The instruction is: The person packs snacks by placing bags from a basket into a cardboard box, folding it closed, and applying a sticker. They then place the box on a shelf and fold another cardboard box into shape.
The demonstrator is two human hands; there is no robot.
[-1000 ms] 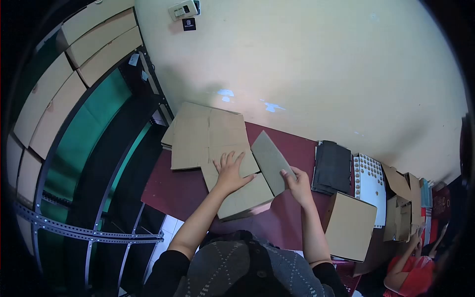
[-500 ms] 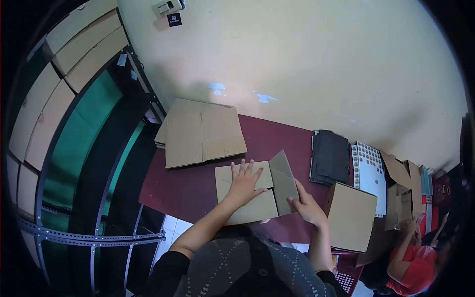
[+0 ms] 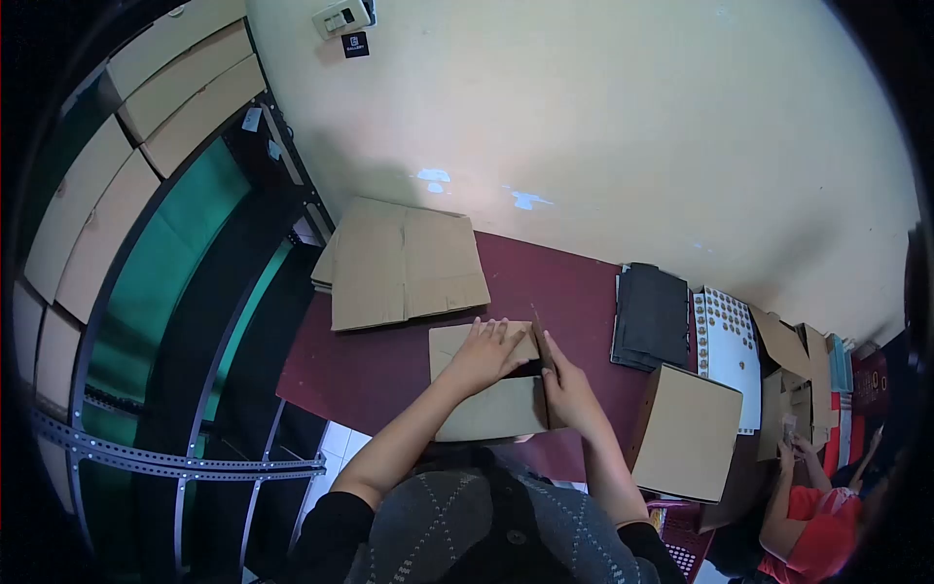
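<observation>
A brown cardboard box (image 3: pixel 491 409) sits at the front of the table, close to my body, with a dark gap between its top flaps. Flat on the far top flap rests my left hand (image 3: pixel 484 355), fingers stretched out. My right hand (image 3: pixel 572 391) is at the box's right end, its thumb on the inner side and its fingers on the outer side of the upright side flap (image 3: pixel 543 346). The flap is seen nearly edge-on.
Flattened cardboard (image 3: pixel 409 263) is stacked at the back left of the dark red table (image 3: pixel 341 375). To the right lie black sheets (image 3: pixel 652 316), a sticker sheet (image 3: pixel 725 341) and a closed box (image 3: pixel 689 433). Shelving (image 3: pixel 175 467) stands left; a person in red (image 3: pixel 812 526) works far right.
My right hand has moved left, swinging the side flap from leaning outward to about upright. The near top flap now sits apart from the far one. My left hand stays on the box.
</observation>
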